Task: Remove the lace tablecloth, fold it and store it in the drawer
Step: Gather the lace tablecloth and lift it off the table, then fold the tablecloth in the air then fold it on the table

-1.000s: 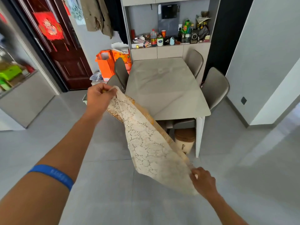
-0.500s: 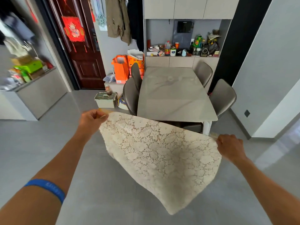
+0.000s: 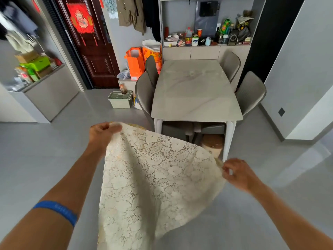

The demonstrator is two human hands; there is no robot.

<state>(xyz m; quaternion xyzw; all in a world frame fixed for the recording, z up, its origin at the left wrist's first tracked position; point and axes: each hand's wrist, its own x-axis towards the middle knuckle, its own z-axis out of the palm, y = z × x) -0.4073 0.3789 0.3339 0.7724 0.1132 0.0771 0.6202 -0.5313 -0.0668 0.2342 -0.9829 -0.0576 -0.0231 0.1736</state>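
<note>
With left hand and right hand fingers clamped only on the cloth corners, its slack hem may drag the floor or slip free.

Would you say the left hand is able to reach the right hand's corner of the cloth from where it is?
Probably yes. The left hand and right hand hold the cloth in the air clear of the table, with only slack lace between them.

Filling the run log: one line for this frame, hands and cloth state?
step: fold | left hand: grips cloth corner | right hand: pinches opposite corner | lace tablecloth: off table, hanging between hands | stored: no
</note>
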